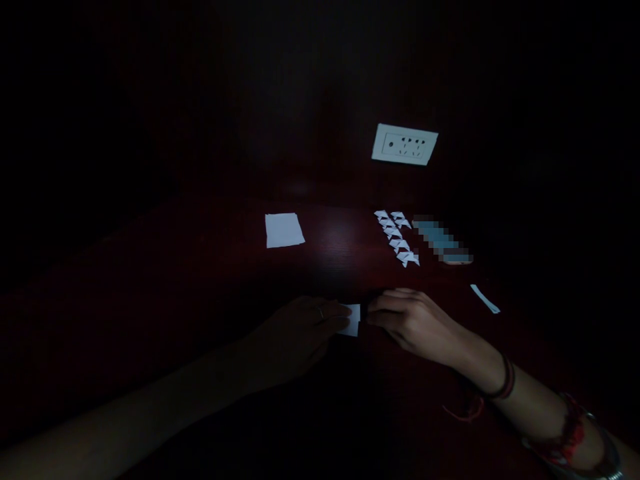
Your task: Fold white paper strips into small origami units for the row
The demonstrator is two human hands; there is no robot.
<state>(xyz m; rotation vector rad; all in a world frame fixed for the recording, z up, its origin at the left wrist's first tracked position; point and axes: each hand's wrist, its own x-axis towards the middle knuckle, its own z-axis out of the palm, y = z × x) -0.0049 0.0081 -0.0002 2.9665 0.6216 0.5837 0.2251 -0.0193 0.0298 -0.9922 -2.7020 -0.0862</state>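
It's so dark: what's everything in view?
Table: one, dark red, below
Socket plate: one, white, beyond table
Sheets: one stack, white, left of centre
Folded pieces: several, white, right of sheets
Pixelated object: one, bluish, beside folded pieces
Strip: one, pale, far right
Small paper: one, white, centre
Ring: one, silvery, near centre
Cord: one, reddish, lower right
Bracelets: several, red and dark, lower right
Left hand: one, dim, touching small paper
Right hand: one, dim, right of paper

Paper sheets [285, 230] on table [335, 270], left of folded papers [393, 233]; phone [443, 241] just right of those. Nearer: small paper [355, 320] in left hand [306, 331], right hand [413, 321] beside it, strip [485, 299] farther right. Socket [405, 145] on wall [325, 100] behind.
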